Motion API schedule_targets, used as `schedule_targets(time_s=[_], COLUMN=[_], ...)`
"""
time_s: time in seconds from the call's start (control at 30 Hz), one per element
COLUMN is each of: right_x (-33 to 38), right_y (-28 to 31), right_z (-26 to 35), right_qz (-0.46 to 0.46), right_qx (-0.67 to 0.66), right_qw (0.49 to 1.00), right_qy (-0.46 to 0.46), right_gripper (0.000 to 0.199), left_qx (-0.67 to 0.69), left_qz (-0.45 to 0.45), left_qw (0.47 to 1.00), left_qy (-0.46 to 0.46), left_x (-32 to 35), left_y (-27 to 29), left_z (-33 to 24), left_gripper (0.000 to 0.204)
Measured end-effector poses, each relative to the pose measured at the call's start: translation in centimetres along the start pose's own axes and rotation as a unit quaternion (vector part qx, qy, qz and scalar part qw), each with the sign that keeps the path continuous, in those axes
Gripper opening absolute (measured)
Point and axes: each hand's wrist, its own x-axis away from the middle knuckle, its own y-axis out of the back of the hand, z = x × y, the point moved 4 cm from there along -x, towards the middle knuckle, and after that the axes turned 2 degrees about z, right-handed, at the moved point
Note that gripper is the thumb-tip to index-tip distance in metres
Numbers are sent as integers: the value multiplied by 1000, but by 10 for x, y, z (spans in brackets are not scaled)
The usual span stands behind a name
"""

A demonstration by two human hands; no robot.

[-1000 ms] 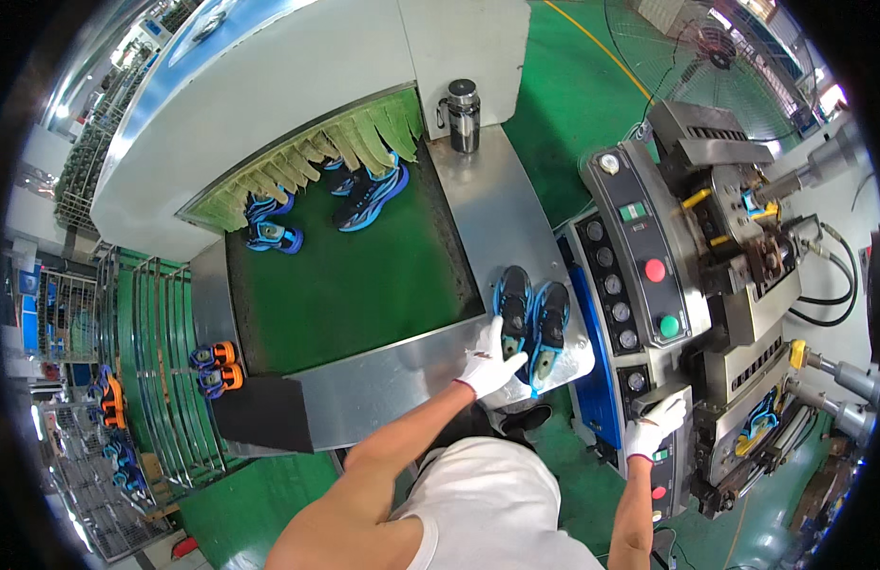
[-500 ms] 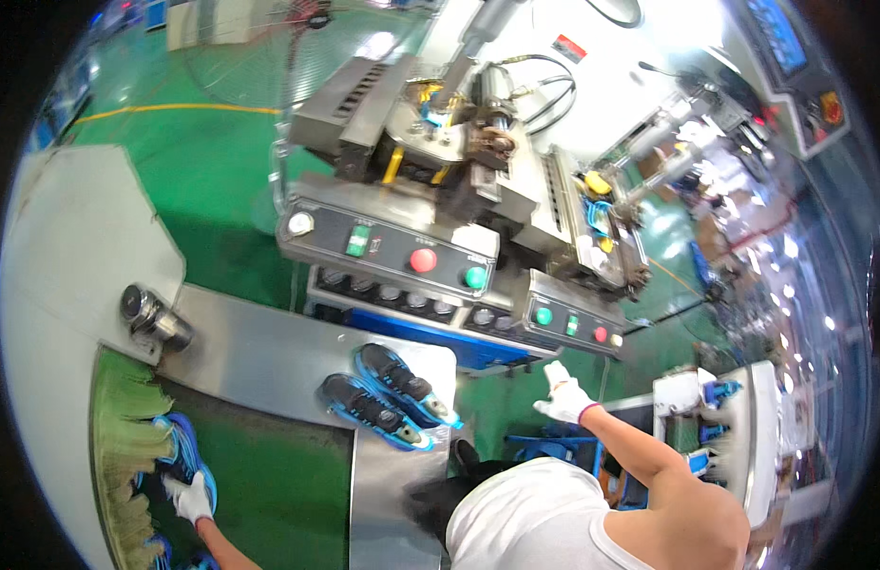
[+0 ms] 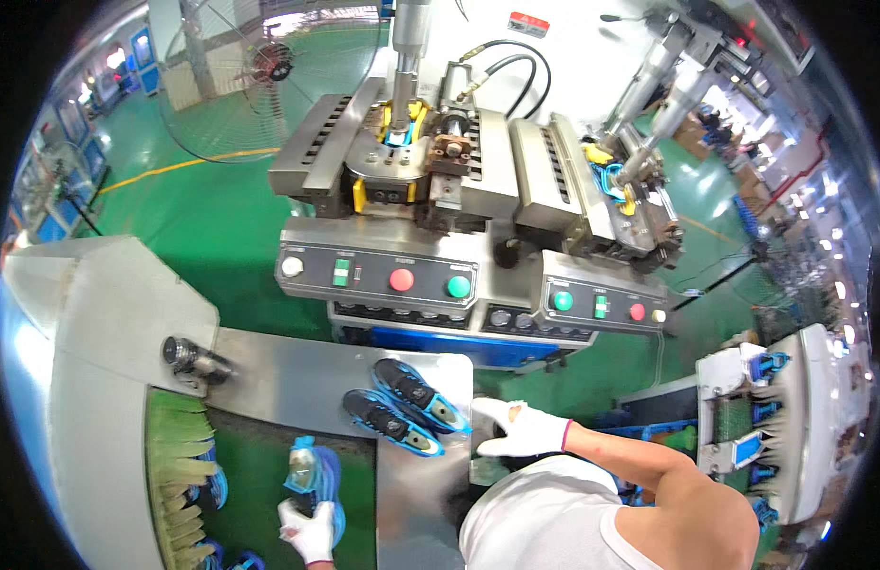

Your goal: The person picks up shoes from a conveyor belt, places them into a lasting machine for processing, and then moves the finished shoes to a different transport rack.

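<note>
In my white-gloved left hand (image 3: pixel 310 532) is a black-and-blue shoe (image 3: pixel 330 480), with the fingers closed around one end. It is over the green floor, right of the bristle-curtained opening. My right hand (image 3: pixel 527 430), also gloved in white, has its thumb and fingers apart and holds nothing. Just left of its fingertips, two more black shoes with bright blue edges lie side by side on the metal table: a farther shoe (image 3: pixel 416 391) and a nearer shoe (image 3: pixel 387 418). A small gap separates that hand from them.
A two-station press (image 3: pixel 392 171) stands ahead, its control panel (image 3: pixel 378 271) carrying red and green buttons. Dark cylinder (image 3: pixel 195 361) lies at the left end of the metal table (image 3: pixel 288 375). More shoes (image 3: pixel 212 486) sit behind bristles (image 3: pixel 174 475). A caged fan (image 3: pixel 274 62) stands far left; another bristled machine (image 3: pixel 801 427), right.
My left hand has brought the shoe out from the bristles, rightward. My right hand has moved left and nearer, beside the two shoes on the table. The view has turned.
</note>
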Motion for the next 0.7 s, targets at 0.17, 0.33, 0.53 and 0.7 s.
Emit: schedule_targets(time_s=[0.17, 0.33, 0.53, 0.7], right_x=[-45, -65, -27, 11], right_y=[-16, 51, 153, 185], right_z=[65, 58, -30, -94], right_qz=[-7, 54, 53, 74], right_qx=[212, 51, -236, -693], right_qw=[897, 935, 965, 701], right_qy=[387, 346, 102, 153], right_gripper=[94, 52, 69, 67], left_qx=[-171, -251, -109, -84], left_qz=[224, 309, 29, -44], left_qw=[902, 788, 780, 881], left_qy=[-327, -470, -615, -464], left_x=[47, 48, 42, -36], left_y=[-46, -80, -86, -119], left_z=[-190, -332, -463, -494], left_gripper=[50, 39, 53, 49])
